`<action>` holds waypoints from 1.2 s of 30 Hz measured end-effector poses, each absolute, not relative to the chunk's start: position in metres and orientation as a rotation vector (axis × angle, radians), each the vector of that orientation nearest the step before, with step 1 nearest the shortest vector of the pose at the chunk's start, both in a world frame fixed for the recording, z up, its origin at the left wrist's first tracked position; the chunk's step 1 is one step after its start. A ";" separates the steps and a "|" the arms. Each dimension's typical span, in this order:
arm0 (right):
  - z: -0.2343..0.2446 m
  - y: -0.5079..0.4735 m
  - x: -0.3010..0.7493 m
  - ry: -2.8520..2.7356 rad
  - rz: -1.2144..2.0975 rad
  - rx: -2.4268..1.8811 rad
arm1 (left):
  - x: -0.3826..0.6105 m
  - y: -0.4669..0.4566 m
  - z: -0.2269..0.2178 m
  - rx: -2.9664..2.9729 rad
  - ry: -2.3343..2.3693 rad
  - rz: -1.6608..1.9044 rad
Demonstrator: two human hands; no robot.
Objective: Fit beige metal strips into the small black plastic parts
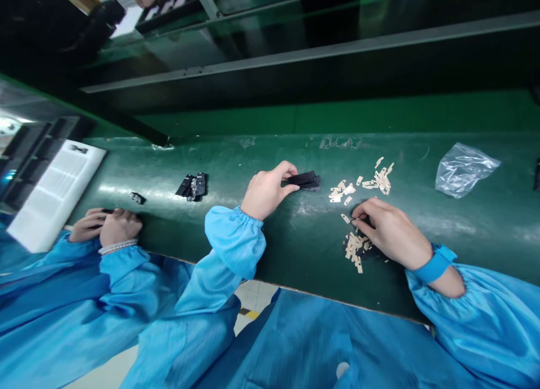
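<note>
Left hand [264, 190]: thumb and fingers pinch one end of a small stack of black strips [310, 181]; the free ends fan slightly to the right, over the middle of the green bench [304, 231]. Whether the stack rests on the surface, cannot tell.

Right hand [390, 230]: fingertips and thumb drawn close together at the edge of a heap of cream tabs [356, 248]. Whether a piece is between them, cannot tell. Dark pieces [373, 253] lie against this heap, partly under the hand's shadow.

Farther from the wearer, more tabs lie scattered in two loose groups, between the strips and a crumpled clear plastic bag [464, 171] on the right.

Left of the left hand, well apart: a cluster of black parts [193, 186]. Beyond it, a single small part [136, 198], near a co-worker's hands [120, 229], which are close together.
</note>
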State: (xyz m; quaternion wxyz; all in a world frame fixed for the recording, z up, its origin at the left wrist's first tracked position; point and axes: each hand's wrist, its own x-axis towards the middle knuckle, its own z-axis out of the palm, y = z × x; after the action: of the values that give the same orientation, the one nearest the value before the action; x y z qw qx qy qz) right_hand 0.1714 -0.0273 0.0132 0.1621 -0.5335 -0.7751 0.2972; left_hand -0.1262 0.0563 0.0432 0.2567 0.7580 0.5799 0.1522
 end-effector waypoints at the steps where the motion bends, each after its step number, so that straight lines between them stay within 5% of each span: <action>1: 0.014 -0.025 0.173 -2.166 0.872 -1.510 | -0.126 0.057 0.044 2.056 1.573 0.414; 12: 0.014 -0.010 0.191 -1.345 1.339 -1.442 | -0.124 0.074 0.051 2.073 1.560 0.324; 21: 0.011 -0.004 0.191 -1.190 1.387 -1.369 | -0.129 0.094 0.058 1.923 1.458 0.220; 28: 0.009 -0.007 0.188 -1.231 1.399 -1.348 | -0.122 0.076 0.068 1.636 1.286 0.627; 36: 0.012 -0.008 0.179 -1.064 1.228 -1.358 | -0.026 0.045 0.029 1.159 1.115 0.780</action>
State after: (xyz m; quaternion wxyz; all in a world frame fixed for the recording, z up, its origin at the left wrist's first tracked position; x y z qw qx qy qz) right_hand 0.1788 -0.0083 0.0122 0.4900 -0.5591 -0.4379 0.5055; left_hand -0.0261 0.0445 0.0287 0.6264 0.5055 0.4863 0.3400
